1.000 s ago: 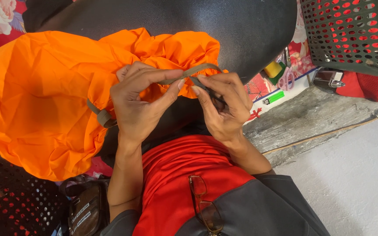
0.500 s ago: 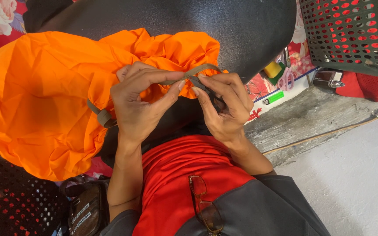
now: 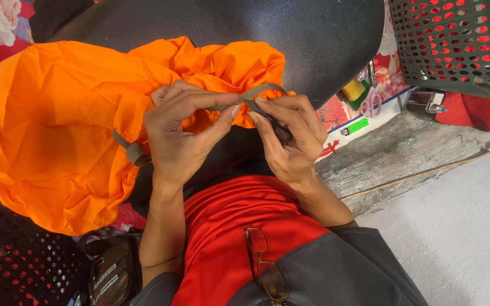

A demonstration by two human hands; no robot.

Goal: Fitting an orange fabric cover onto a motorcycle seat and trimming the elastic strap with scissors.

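Grey concrete floor point(image 3: 455, 226) rt, black padded seat point(image 3: 290, 34) top.

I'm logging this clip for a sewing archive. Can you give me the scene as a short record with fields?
left hand: pinches the olive strap
right hand: pinches the same strap close beside the left fingertips
cloth: orange fabric, bunched, strap at its gathered edge
surface: black seat under the fabric
nearby: green basket at upper right; glasses hang on the red shirt
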